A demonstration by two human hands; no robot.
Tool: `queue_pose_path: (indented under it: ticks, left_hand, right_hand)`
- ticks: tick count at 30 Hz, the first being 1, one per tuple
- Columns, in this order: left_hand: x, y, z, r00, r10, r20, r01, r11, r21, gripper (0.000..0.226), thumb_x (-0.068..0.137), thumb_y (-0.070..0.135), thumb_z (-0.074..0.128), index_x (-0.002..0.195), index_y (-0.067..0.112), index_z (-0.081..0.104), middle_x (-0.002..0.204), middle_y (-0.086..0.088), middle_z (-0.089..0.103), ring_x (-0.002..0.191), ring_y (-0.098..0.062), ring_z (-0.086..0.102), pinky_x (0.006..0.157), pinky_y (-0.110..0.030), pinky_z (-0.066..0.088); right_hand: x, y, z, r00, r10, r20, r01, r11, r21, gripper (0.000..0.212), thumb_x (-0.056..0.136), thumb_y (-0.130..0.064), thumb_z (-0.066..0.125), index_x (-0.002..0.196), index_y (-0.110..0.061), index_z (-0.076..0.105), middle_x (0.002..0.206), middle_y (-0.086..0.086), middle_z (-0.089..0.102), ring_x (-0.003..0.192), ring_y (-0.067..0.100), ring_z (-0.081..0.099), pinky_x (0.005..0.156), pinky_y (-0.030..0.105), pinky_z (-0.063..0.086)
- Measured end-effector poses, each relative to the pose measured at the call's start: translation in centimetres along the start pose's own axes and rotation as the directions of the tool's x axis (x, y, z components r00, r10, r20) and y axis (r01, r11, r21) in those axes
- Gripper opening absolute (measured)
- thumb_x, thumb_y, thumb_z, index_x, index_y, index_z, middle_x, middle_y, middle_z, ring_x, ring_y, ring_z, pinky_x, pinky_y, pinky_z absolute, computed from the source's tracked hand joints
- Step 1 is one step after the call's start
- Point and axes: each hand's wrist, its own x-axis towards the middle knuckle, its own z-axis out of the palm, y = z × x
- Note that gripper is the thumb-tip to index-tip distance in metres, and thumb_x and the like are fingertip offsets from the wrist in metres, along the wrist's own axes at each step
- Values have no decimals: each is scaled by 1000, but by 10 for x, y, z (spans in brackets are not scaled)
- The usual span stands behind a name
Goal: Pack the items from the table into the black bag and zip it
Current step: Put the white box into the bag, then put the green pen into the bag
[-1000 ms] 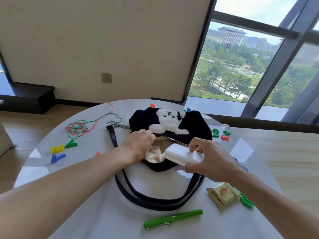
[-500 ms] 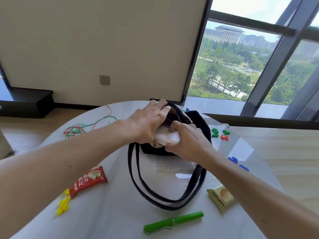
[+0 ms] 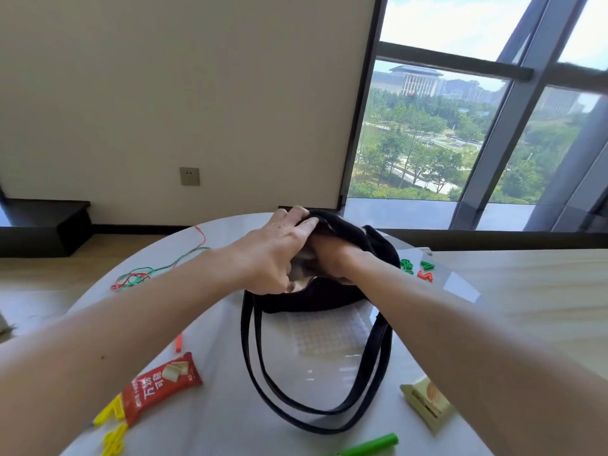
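Hands first: your left hand [image 3: 276, 255] grips the upper rim of the black bag [image 3: 329, 294], with the fingers curled over the edge so that the mouth is held open. Your right hand [image 3: 332, 258] is pushed into this opening. Its fingers are hidden inside, so it is not clear whether it holds anything. The bag stands on the far middle part of the round white surface [image 3: 223, 416], unzipped, and its two straps [image 3: 378, 353] lie in a loop toward you. A red snack packet [image 3: 161, 383] lies near your left forearm, a pale biscuit packet [image 3: 427, 403] just beside your right forearm, and a green pen [image 3: 371, 447] at the near edge. Red and green strings [image 3: 144, 278] lie at the far left.
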Motion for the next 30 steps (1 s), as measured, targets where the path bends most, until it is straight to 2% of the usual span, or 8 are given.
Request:
queue_pose_path:
  ticks: [4,10,13,16,19,23,26,30]
  left_hand:
    - [1,-9,2,999,-44,11,44,999,-18,107,73,40,78,155,13,14,145,10,16,129,-17,26,101,-37,47]
    - [4,-10,2,997,-81,10,81,995,-55,112,63,28,82,153,15,17,144,9,20,128,-18,27,101,-38,46]
    - [1,-8,7,997,-76,32,77,997,-30,117,61,36,84,154,14,17,146,4,21,131,-20,27,102,-41,46]
    - [-7,-6,19,996,-78,53,75,996,50,118,63,50,83,154,14,17,145,2,24,130,-20,29,101,-39,46]
    - [-19,-4,34,992,-44,118,23,984,178,102,78,47,68,155,11,13,150,-3,23,127,-23,31,104,-38,42]
    - [-39,3,49,989,-72,126,52,987,154,83,85,48,50,153,11,22,148,-2,29,118,-22,37,98,-41,45]
    - [-50,5,47,989,-114,98,107,992,72,78,82,45,48,152,16,30,146,3,35,119,-21,40,99,-42,44]
    - [-60,3,41,984,-177,6,177,984,11,63,83,30,64,143,29,46,145,7,38,123,-19,37,100,-36,41]
  right_hand:
    - [12,8,18,997,-63,-41,46,942,-333,45,107,-27,34,149,-13,41,153,10,44,141,27,41,109,32,34]
    - [-14,-13,24,966,-150,-210,-32,738,-674,75,97,-17,53,155,3,10,162,21,19,151,34,17,124,45,13]
    - [-49,-14,17,978,-136,-161,39,866,-499,63,88,-11,66,145,-8,40,144,13,45,129,28,50,100,36,47]
    - [-95,-8,13,972,-174,-160,37,781,-624,23,92,-20,56,114,-17,63,114,7,63,104,28,58,86,40,42]
    - [-124,6,8,989,-101,-104,-5,693,-721,23,95,-32,52,108,-19,65,107,6,66,101,27,55,94,46,35]
    - [-154,20,6,977,-171,-125,72,824,-563,25,92,-39,49,103,-22,63,104,-1,64,102,22,57,93,39,41]
    - [-177,13,-4,959,-228,-171,195,962,-189,15,88,-39,56,90,-26,62,88,-10,57,84,14,54,72,30,41]
    - [-212,-5,5,914,-397,87,388,916,99,20,88,-52,60,98,-35,61,91,-19,55,85,1,51,71,26,48]
